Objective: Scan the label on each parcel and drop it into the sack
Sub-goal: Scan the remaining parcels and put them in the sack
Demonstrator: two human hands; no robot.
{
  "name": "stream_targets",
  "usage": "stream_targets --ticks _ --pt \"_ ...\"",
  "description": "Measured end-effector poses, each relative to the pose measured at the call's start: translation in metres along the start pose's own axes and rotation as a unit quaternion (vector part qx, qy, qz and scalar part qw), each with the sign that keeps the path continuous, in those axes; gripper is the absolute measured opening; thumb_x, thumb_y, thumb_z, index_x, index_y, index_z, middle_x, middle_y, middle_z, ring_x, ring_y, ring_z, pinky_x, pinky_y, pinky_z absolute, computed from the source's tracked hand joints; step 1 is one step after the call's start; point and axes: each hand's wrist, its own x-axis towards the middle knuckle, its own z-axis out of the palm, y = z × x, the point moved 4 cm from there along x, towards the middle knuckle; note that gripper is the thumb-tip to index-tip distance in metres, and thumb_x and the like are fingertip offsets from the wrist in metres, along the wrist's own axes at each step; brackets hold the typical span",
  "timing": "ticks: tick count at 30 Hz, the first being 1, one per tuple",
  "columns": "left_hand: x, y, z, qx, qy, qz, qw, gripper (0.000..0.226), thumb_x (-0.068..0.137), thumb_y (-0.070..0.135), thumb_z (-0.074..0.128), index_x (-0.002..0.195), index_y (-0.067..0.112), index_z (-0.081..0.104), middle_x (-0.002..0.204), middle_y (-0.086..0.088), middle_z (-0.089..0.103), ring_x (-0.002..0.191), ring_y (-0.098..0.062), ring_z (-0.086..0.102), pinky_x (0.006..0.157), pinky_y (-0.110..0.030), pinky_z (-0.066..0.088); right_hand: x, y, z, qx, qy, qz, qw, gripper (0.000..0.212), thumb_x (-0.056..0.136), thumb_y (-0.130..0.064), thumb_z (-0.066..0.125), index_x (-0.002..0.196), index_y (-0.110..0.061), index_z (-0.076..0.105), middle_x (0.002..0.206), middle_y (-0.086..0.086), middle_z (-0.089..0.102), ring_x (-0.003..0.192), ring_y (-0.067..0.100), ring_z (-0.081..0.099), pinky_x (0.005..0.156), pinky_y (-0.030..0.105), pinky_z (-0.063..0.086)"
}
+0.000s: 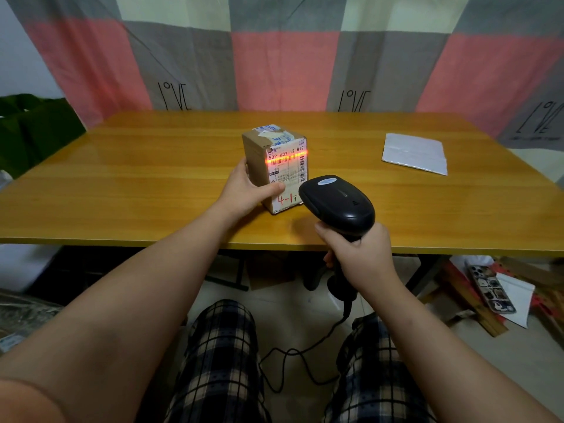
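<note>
A small brown cardboard parcel [259,157] stands upright near the middle of the wooden table [152,178]. Its white shipping label [287,169] faces me, and a red scan line glows across the barcode. My left hand [247,189] grips the parcel's left side, thumb on the label's lower edge. My right hand [360,251] holds the handle of a black barcode scanner [338,203], whose head points at the label from just in front of the parcel. A flat white mailer parcel [415,152] lies at the right of the table.
A dark green sack [33,129] stands off the table's left end. The scanner's black cable [293,352] trails down between my knees. On the floor at the right lie a phone [491,288], paper and cardboard scraps. A checked curtain hangs behind the table.
</note>
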Motion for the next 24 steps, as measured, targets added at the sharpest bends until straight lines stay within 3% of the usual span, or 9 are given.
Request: stream_targets --ticks 3,7,10,13,16,18,21,24 --pt "0.001 0.000 0.000 0.004 0.002 -0.005 1.000 0.079 0.079 0.027 0.077 0.143 0.018 0.032 0.143 -0.003 0.046 0.131 -0.016 0.041 0.086 -0.022 0.037 0.002 0.002 -0.001 0.023 0.000 0.019 1.000 0.009 0.084 -0.016 0.072 0.082 -0.019 0.064 0.048 -0.002 0.058 0.047 0.016 0.060 0.049 0.028 0.050" --pt "0.002 0.001 0.000 0.006 0.005 0.002 1.000 0.078 0.079 0.026 0.077 0.142 0.018 0.032 0.142 -0.001 0.047 0.126 -0.010 0.043 0.083 -0.015 0.038 0.003 0.003 -0.002 0.014 -0.006 0.016 1.000 0.009 0.083 -0.017 0.073 0.084 -0.019 0.064 0.048 -0.001 0.059 0.047 0.017 0.061 0.049 0.029 0.050" --pt "0.003 0.000 0.000 0.007 0.006 -0.002 1.000 0.079 0.080 0.026 0.076 0.144 0.018 0.031 0.144 -0.003 0.045 0.131 -0.015 0.041 0.084 -0.018 0.037 0.001 0.004 -0.003 0.015 -0.003 0.014 1.000 0.009 0.083 -0.016 0.073 0.079 -0.017 0.064 0.047 -0.001 0.058 0.046 0.016 0.061 0.049 0.028 0.049" --pt "0.005 0.000 0.001 0.004 0.001 0.001 1.000 0.077 0.081 0.024 0.075 0.144 0.018 0.030 0.143 -0.001 0.046 0.122 -0.007 0.042 0.074 -0.012 0.039 0.002 0.003 -0.003 -0.001 -0.005 0.008 1.000 0.011 0.083 -0.017 0.073 0.077 -0.017 0.064 0.047 -0.003 0.058 0.046 0.014 0.061 0.049 0.027 0.049" --pt "0.008 -0.003 0.003 0.005 0.001 0.001 1.000 0.078 0.081 0.023 0.075 0.144 0.017 0.030 0.143 -0.001 0.046 0.117 -0.002 0.041 0.078 -0.012 0.037 0.002 0.002 -0.001 -0.012 -0.006 0.002 1.000 0.011 0.082 -0.017 0.073 0.076 -0.017 0.064 0.047 -0.003 0.058 0.046 0.014 0.061 0.048 0.026 0.049" --pt "0.011 -0.006 0.001 0.011 0.015 -0.005 1.000 0.087 0.077 0.026 0.078 0.146 0.016 0.026 0.146 -0.002 0.042 0.126 -0.006 0.039 0.087 -0.016 0.037 0.003 0.001 -0.002 -0.015 -0.004 0.008 1.000 0.011 0.083 -0.018 0.073 0.076 -0.016 0.064 0.048 -0.002 0.058 0.046 0.014 0.061 0.048 0.026 0.049" --pt "0.016 -0.012 -0.004 0.041 0.042 -0.002 0.998 0.105 0.069 0.032 0.084 0.149 0.015 0.017 0.151 -0.005 0.031 0.139 -0.019 0.030 0.109 -0.035 0.032 0.004 0.000 -0.005 -0.013 0.001 0.020 1.000 0.013 0.084 -0.018 0.072 0.075 -0.013 0.064 0.048 0.004 0.059 0.045 0.016 0.060 0.047 0.025 0.050" --pt "0.021 -0.016 -0.010 0.051 0.059 0.002 0.997 0.110 0.067 0.031 0.085 0.149 0.013 0.015 0.152 -0.006 0.029 0.140 -0.019 0.028 0.114 -0.041 0.031 0.005 -0.002 -0.007 -0.020 -0.001 0.023 1.000 0.015 0.084 -0.017 0.072 0.073 -0.011 0.064 0.047 0.007 0.058 0.042 0.016 0.059 0.045 0.022 0.047"
